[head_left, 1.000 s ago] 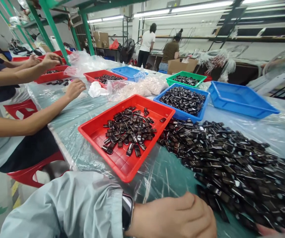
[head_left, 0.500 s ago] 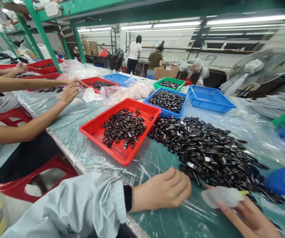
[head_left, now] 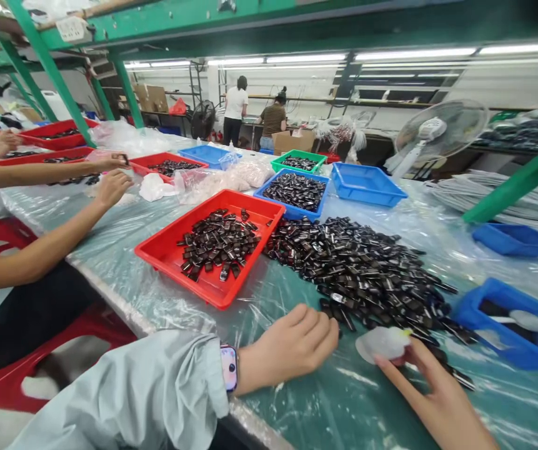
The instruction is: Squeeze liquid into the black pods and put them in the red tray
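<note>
My left hand (head_left: 292,344) has its fingers curled down above the plastic-covered table, just left of a large pile of small black pieces (head_left: 367,269); whatever its fingertips hold is hidden. Between the fingers and thumb of my right hand (head_left: 423,375) is a translucent white bottle (head_left: 380,344) with a yellow tip, lying sideways at the pile's near edge. A red tray (head_left: 156,249) with more black pieces stands beyond my left hand. Behind the pile, a blue tray (head_left: 325,199) holds similar pieces.
A co-worker's hands (head_left: 113,184) are at the left beside red trays. An unfilled blue tray (head_left: 367,187) stands at the back. At right, a blue bin (head_left: 475,312) holds a white spoon-like item. A green post (head_left: 517,178) slants in at right.
The view has turned to the right, so most things appear further left and the blue bin shows more fully. My right hand still has the bottle. My left hand remains curled.
</note>
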Action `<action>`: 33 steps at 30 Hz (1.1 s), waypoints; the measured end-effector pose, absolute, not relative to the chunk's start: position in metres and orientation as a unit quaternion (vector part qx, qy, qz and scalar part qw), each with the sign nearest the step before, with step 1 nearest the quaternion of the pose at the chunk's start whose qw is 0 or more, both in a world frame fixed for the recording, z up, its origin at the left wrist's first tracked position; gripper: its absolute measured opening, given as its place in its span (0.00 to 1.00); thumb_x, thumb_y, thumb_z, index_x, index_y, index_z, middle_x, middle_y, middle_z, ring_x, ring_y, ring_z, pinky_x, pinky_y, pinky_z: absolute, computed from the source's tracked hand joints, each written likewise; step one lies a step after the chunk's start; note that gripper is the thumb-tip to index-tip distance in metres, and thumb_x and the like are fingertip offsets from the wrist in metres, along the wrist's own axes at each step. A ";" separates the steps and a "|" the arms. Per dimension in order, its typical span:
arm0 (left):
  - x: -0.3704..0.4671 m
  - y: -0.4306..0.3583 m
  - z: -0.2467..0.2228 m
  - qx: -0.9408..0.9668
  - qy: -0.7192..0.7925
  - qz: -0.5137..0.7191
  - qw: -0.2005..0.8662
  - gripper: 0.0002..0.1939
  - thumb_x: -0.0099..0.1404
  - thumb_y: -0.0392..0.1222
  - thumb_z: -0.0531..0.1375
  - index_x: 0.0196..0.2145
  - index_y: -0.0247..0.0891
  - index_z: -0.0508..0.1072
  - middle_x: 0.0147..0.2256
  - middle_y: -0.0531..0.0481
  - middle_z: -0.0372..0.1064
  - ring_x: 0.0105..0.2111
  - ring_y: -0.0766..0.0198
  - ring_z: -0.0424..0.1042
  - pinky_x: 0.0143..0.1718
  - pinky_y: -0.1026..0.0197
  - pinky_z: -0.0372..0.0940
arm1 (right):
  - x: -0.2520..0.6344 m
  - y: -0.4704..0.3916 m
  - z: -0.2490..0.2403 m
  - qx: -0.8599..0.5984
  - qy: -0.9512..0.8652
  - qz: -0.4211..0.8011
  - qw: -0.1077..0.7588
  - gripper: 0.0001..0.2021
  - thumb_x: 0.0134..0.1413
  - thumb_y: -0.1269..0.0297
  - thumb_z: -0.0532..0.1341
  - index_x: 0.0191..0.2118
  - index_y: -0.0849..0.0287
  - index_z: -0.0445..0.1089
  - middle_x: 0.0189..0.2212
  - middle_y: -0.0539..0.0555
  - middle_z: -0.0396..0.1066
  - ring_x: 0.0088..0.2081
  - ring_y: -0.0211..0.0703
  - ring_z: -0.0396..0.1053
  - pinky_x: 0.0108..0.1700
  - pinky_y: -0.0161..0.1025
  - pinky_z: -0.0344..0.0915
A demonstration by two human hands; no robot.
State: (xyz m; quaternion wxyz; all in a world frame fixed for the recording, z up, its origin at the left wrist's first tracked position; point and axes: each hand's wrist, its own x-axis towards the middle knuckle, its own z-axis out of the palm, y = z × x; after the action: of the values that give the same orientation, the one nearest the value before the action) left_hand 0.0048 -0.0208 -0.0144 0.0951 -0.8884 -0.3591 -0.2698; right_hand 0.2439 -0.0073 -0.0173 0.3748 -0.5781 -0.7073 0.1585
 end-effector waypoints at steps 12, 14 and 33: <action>0.006 0.010 -0.018 -0.675 -0.460 -0.383 -0.431 0.14 0.69 0.42 0.58 0.51 0.36 0.68 0.48 0.44 0.68 0.42 0.56 0.73 0.41 0.50 0.70 | 0.224 -0.031 -0.007 -0.440 -0.826 -0.017 0.351 0.06 0.62 0.70 0.53 0.38 0.52 0.65 0.30 0.52 0.72 0.30 0.42 0.74 0.32 0.38 0.72; 0.010 0.009 -0.011 -0.659 -0.456 -0.376 -0.466 0.14 0.69 0.42 0.58 0.51 0.35 0.68 0.48 0.44 0.68 0.42 0.56 0.73 0.41 0.50 0.70 | 0.210 -0.032 -0.009 -0.423 -0.852 -0.027 0.308 0.12 0.64 0.73 0.49 0.44 0.55 0.68 0.37 0.56 0.75 0.33 0.44 0.76 0.32 0.39 0.73; 0.006 -0.005 0.008 -0.624 -0.427 -0.334 -0.562 0.14 0.70 0.48 0.49 0.33 0.40 0.70 0.26 0.54 0.62 0.28 0.63 0.61 0.30 0.62 0.56 | 0.196 -0.022 0.003 -0.487 -0.749 0.337 0.296 0.07 0.65 0.69 0.51 0.37 0.55 0.65 0.33 0.51 0.66 0.32 0.41 0.66 0.34 0.39 0.65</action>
State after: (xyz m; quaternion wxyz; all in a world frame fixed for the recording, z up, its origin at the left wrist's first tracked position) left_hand 0.0061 -0.0054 0.0080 -0.5621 -0.6242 -0.4273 -0.3344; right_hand 0.1956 -0.0217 0.0027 0.2964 -0.4872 -0.7493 0.3367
